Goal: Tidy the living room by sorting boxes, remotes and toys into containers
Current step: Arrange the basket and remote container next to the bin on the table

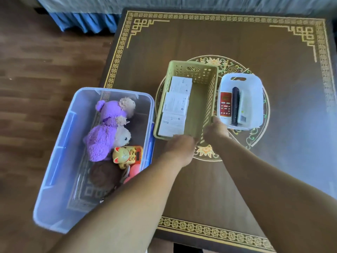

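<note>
A green perforated basket (209, 92) stands mid-table with three white boxes (176, 105) lined along its left side. My left hand (179, 149) grips the basket's near rim and my right hand (217, 130) holds its near right corner. To the right, a small white bin (255, 84) holds a red remote (225, 105), a black remote (235, 106) and a white remote (243, 110). On the left, a clear plastic tub (60, 143) hangs over the table's left edge and holds purple plush toys (107, 128), a gold cat toy (125, 155), a brown plush and pink toys.
The dark table (218, 39) has a gold patterned border and a round floral medallion under the basket and bin. Wooden floor (36, 70) lies to the left. A blue-skirted piece of furniture (82, 21) stands at the far left.
</note>
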`<state>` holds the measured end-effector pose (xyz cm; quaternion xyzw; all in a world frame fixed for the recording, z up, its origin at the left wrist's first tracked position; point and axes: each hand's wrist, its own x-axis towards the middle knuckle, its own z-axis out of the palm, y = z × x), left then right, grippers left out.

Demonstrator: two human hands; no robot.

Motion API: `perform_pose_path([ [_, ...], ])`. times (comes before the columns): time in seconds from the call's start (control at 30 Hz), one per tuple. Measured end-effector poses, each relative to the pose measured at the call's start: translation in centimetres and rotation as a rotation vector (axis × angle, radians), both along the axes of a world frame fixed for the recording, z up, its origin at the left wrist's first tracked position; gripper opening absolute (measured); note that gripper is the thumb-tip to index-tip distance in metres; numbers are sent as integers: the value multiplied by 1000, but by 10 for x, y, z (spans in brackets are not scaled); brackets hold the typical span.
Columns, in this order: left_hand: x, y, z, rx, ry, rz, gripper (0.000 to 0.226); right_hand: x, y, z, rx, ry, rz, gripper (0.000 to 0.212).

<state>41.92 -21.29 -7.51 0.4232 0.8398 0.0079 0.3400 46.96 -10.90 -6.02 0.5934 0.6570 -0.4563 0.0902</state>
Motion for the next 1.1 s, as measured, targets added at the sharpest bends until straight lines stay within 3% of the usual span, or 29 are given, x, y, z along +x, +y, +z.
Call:
perform_pose_path([
  [0.2,12,0,2,-5,101,-39,34,9,-4,-10,56,17,26,20],
  [0.43,63,-62,5,9,77,-68,35,61,-62,-4,-7,51,16,34],
  [0.6,102,-126,5,-19,50,-87,36,101,-126,-3,8,41,-1,14],
  [0.87,156,-187,7,-48,65,-102,33,152,-188,-8,15,0,9,22],
  [1.1,159,-200,4,-52,58,-35,34,162,-199,-8,-49,39,-19,23],
])
